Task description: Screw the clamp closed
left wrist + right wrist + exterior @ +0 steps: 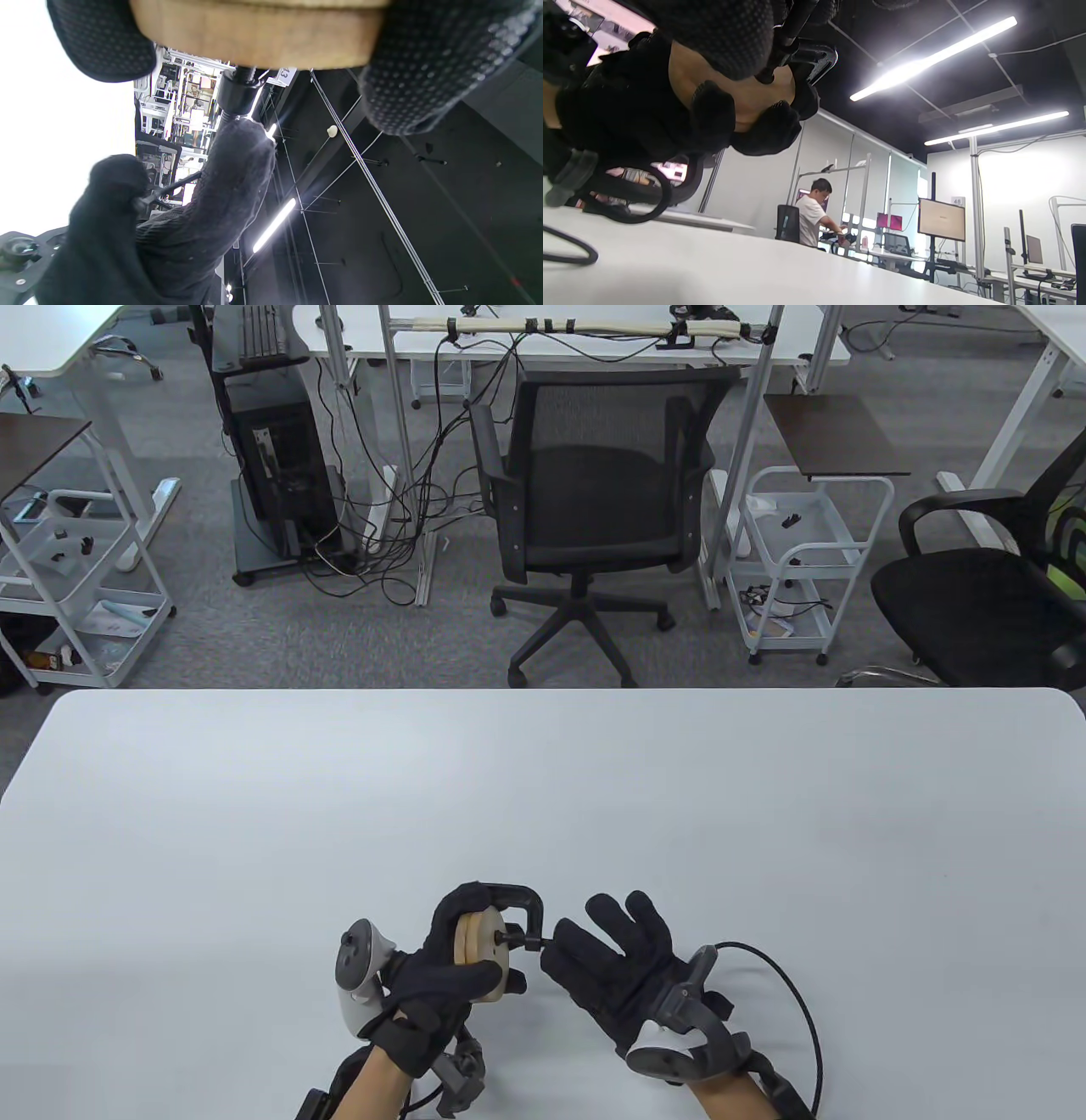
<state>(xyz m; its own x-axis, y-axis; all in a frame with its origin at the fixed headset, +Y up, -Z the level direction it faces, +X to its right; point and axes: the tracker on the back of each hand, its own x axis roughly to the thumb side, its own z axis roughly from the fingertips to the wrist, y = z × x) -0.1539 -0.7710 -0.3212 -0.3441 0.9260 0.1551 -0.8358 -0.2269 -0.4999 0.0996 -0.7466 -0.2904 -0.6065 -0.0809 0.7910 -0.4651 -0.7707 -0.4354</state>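
A black C-clamp (524,903) holds a stack of round wooden discs (482,943) near the table's front edge. My left hand (450,963) grips the discs and clamp, held above the table. The discs fill the top of the left wrist view (254,34), with the clamp screw (239,91) below them. My right hand (611,959) is at the clamp's right end, thumb and forefinger pinching the screw's handle (543,943); the other fingers are spread. In the right wrist view the clamp frame (814,59) and discs (746,97) sit under my fingers (721,29).
The white table (543,797) stretches out beyond the hands. A black cable (802,1001) loops from the right glove onto the table. Office chairs (594,517) and carts stand on the floor beyond the far edge.
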